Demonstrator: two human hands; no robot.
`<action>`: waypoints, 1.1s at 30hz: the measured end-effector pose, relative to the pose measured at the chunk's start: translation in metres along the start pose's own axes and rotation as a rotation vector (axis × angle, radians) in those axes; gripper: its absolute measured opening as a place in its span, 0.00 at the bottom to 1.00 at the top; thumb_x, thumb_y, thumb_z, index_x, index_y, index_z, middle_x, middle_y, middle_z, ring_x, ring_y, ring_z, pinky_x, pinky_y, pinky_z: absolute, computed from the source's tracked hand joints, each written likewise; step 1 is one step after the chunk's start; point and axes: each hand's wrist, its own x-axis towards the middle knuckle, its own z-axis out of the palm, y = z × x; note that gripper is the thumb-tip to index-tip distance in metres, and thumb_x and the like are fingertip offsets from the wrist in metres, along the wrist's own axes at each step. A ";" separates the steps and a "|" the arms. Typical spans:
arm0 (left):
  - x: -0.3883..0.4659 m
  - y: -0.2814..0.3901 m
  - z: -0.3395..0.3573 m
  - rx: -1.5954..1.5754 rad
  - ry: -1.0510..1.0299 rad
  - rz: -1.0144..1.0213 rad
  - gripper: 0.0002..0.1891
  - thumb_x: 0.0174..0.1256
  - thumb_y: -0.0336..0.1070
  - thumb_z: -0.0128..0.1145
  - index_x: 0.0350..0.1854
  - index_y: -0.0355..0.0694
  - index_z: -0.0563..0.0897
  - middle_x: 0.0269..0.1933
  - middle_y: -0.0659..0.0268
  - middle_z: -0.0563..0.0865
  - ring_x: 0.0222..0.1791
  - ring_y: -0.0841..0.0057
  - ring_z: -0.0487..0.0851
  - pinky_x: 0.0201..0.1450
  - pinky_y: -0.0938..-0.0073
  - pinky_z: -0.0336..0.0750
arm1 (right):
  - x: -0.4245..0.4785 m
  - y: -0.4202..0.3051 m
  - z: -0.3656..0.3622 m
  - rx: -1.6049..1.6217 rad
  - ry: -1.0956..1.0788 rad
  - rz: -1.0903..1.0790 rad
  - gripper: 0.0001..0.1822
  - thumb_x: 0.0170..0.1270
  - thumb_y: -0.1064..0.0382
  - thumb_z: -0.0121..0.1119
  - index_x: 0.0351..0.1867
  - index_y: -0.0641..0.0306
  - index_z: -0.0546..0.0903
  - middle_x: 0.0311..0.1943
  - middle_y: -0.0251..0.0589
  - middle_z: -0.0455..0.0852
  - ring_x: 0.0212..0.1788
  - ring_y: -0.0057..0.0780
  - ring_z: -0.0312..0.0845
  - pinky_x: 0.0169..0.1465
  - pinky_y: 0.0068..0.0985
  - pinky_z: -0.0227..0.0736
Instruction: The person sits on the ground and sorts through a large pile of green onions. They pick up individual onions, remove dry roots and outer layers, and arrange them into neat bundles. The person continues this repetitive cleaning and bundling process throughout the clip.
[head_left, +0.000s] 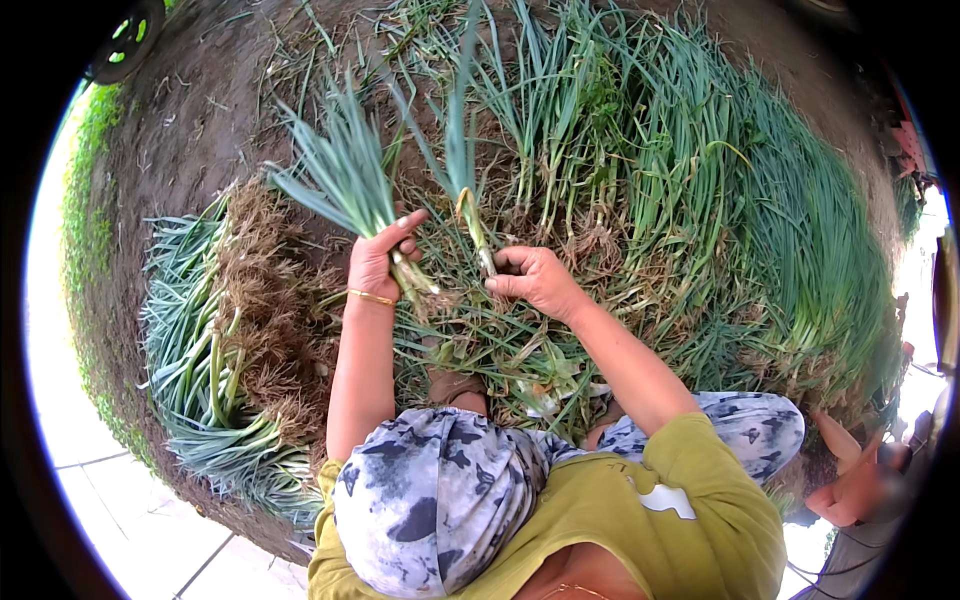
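My left hand is closed around a small bunch of green onions, leaves pointing up and away, pale root ends sticking out below the fist. To its right, my right hand pinches a single green onion stalk near its root end between thumb and fingers. A yellowed leaf bends over on that stalk. The two hands are apart, above a litter of stripped leaves on the ground between my feet.
Bundled green onions with brown roots lie in a pile at left. A large heap of long green onions spreads from the top to the right. Bare soil shows at upper left, a wheel beyond it. Another person is at lower right.
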 end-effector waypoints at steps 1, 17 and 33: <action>-0.003 -0.003 0.008 0.066 -0.002 -0.009 0.14 0.56 0.24 0.60 0.43 0.36 0.74 0.29 0.65 0.82 0.20 0.84 0.75 0.21 0.81 0.73 | -0.003 0.001 0.005 0.022 -0.035 0.013 0.09 0.57 0.66 0.64 0.36 0.69 0.81 0.26 0.27 0.79 0.28 0.13 0.70 0.35 0.16 0.67; 0.005 -0.015 0.006 0.110 0.103 0.005 0.05 0.57 0.25 0.59 0.35 0.35 0.78 0.29 0.65 0.82 0.22 0.78 0.79 0.24 0.77 0.76 | 0.035 0.000 0.041 -0.048 0.321 -0.255 0.08 0.61 0.67 0.60 0.37 0.72 0.82 0.25 0.28 0.80 0.29 0.11 0.67 0.33 0.16 0.67; 0.020 0.028 -0.065 -0.483 -0.070 -0.022 0.13 0.65 0.27 0.48 0.51 0.32 0.73 0.39 0.59 0.80 0.28 0.76 0.76 0.32 0.74 0.76 | -0.023 -0.042 -0.018 -0.020 0.221 -0.041 0.09 0.62 0.70 0.56 0.43 0.66 0.80 0.21 0.36 0.82 0.24 0.21 0.79 0.33 0.22 0.79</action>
